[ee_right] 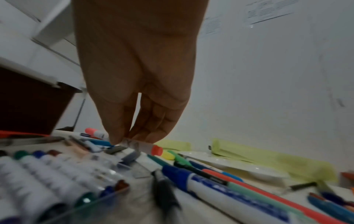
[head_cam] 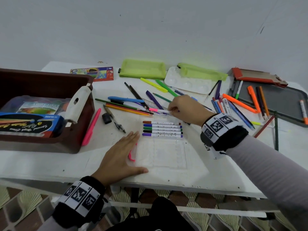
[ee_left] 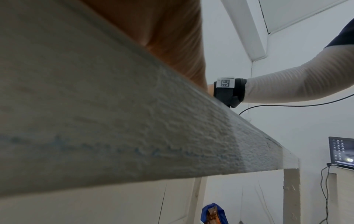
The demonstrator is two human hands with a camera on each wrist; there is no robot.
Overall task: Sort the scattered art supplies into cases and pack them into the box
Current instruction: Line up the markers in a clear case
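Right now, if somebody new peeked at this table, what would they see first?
Probably the heap of colourful pens and pencils across the middle of the white table. Next, the neat row of five markers in the clear case near the front, with the right hand pinching another marker just behind it.

Blue box (head_cam: 25, 124): "12 COLOURS", upside down; other print illegible.

Your arms wear ribbed light-grey sleeves (head_cam: 270, 165) — each wrist wrapped in a black band (head_cam: 233, 137) carrying white blocks of square black-and-white codes (head_cam: 218, 125) — and dark clothing covers your lap.
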